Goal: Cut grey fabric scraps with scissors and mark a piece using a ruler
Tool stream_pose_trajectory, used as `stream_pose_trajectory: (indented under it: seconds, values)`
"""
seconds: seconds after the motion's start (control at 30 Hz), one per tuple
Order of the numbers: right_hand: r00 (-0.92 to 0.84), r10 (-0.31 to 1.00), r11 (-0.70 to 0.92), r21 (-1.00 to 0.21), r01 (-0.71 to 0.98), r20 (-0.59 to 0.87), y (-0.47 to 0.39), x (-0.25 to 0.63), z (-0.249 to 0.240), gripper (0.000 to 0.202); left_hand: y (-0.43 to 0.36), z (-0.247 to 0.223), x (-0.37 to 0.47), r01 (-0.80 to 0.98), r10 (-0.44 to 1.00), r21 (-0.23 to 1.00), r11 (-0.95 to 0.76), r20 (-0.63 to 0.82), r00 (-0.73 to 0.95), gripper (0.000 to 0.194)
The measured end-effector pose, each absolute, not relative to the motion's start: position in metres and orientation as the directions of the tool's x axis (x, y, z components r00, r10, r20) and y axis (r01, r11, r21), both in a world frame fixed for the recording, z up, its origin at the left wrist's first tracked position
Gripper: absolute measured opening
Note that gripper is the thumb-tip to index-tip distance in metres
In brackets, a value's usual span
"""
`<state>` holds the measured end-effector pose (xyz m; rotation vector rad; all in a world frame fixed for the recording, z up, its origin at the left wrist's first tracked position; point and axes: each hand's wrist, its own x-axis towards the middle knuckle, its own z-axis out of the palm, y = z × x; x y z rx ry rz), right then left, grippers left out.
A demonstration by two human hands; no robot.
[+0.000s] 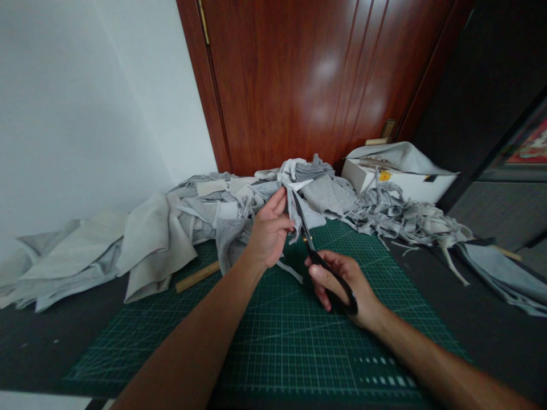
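Near the middle of the view, my left hand (271,230) is closed on a piece of light grey fabric (294,213), holding it up above the green cutting mat (273,341). Black-handled scissors (310,242) are in my right hand (339,282), its fingers around the handles. Their blades point up and away, against the fabric just right of my left fingers. Whether the blades are parted is hard to tell. A thin grey strip (291,271) hangs below my left hand, over the mat.
Grey fabric pieces (147,233) are heaped at the left and back. A wooden ruler (197,277) lies left on the mat. Back right are a white box (401,182) and tangled strips (410,219), with folded cloth (508,276) at far right. A brown door (290,85) stands behind.
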<state>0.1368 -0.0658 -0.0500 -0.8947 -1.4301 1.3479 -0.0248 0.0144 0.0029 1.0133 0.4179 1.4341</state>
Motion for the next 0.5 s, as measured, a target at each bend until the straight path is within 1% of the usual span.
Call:
stream_pose_trajectory:
  seconds: [0.27, 0.5]
  values:
    - [-0.274, 0.952, 0.124, -0.990, -0.074, 0.140, -0.0667, 0.1357, -0.0489, 0.052, 0.0144, 0.0018, -0.0253, -0.613, 0.926, 0.771, -0.169, 0.337, 0.169, 0.080]
    - [-0.266, 0.957, 0.116, -0.993, -0.005, 0.113, -0.0667, 0.1347, -0.0466, 0.056, 0.0148, 0.0012, -0.0249, -0.629, 0.929, 0.759, -0.165, 0.334, 0.159, 0.079]
